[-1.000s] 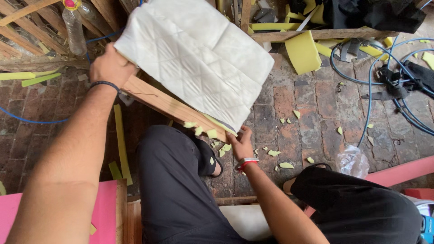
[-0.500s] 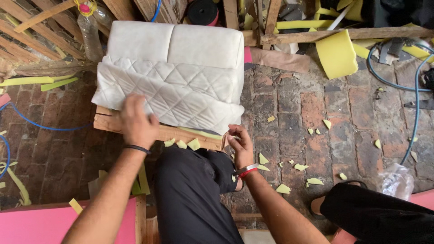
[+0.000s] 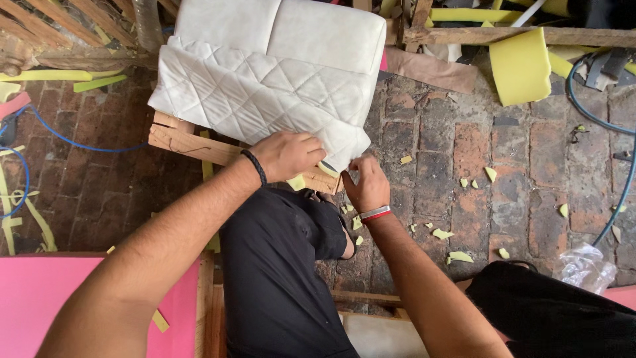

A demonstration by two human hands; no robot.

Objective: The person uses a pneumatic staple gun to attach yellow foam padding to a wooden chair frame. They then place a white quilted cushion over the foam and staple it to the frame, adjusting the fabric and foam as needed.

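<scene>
The left hand, with a thin black band at its wrist, is laid knuckles-up on the lower edge of a white quilted fabric cover, its fingers curled over and pressing the cloth against a pale wooden frame rail. Just beside it, the right hand, with a silver and red band at its wrist, is closed in a pinch on the cover's lower right corner, where a sliver of yellow foam is seen under the fabric. The two hands are held close together but not touching.

The cover is stitched in a diamond pattern and is draped over a padded white cushion, which is carried on the wooden frame; the whole piece is set on a worn red brick floor, directly ahead of the person's knee, which is clad in black trousers.

Small yellow foam scraps are scattered over the bricks to the right. A larger yellow foam sheet is seen at upper right, near a blue cable. A second thin blue cord is trailed across the floor at left. A pink board is seen at lower left, and a crumpled clear plastic bag at lower right.
</scene>
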